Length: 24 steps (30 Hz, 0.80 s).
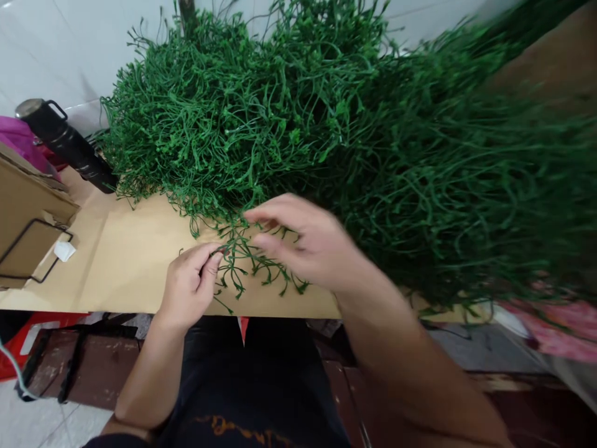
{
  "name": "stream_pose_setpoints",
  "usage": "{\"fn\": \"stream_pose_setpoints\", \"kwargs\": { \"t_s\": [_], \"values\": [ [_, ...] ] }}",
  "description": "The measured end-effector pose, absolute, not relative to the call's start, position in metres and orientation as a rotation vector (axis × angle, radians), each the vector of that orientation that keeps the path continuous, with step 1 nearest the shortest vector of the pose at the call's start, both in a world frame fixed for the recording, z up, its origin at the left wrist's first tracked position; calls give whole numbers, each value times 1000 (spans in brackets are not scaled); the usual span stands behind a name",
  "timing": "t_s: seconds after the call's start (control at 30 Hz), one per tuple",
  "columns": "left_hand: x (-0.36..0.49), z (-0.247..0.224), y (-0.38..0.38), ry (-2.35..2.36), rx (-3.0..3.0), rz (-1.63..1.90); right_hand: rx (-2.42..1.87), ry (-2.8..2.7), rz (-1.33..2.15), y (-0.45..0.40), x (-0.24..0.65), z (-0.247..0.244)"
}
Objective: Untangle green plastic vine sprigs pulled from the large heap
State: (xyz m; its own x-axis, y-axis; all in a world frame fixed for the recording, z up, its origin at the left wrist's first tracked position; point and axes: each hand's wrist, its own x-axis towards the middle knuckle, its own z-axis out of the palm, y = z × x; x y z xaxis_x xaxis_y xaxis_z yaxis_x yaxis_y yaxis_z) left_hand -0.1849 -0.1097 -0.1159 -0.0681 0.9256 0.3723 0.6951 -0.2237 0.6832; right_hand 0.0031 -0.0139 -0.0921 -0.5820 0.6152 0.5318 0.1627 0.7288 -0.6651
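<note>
My left hand pinches the stem end of a green artificial plant sprig between thumb and forefinger, low over the brown table surface. Thin branches with small tufted tips fan out from it to the right. My right hand, slightly blurred, hovers beside the sprig with thumb and fingers apart and nothing visible between them. Behind both hands rises a large heap of similar green sprigs, and the held one partly overlaps its front edge.
A black flask stands tilted in view at the left. Near it are a cardboard box, a black wire frame and a white scrap. More greenery fills the right side. White tiled wall lies behind.
</note>
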Motion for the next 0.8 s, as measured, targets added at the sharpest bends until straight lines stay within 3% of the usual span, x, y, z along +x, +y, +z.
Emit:
{"fn": "stream_pose_setpoints", "kwargs": {
  "t_s": [0.13,0.27,0.63,0.8],
  "values": [
    [-184,-113,-112,1743,1948,1169,-300,-2095,1447,-16,-27,-118],
    [-187,-115,-113,1746,1935,1188,-317,-1866,1709,-15,-31,-126],
    [-189,-117,-112,1720,1980,1134,-643,-1875,1508,-13,-24,-117],
    [-184,-120,-117,1674,2001,1109,-828,-1835,995,-14,-29,-105]
  ]
}}
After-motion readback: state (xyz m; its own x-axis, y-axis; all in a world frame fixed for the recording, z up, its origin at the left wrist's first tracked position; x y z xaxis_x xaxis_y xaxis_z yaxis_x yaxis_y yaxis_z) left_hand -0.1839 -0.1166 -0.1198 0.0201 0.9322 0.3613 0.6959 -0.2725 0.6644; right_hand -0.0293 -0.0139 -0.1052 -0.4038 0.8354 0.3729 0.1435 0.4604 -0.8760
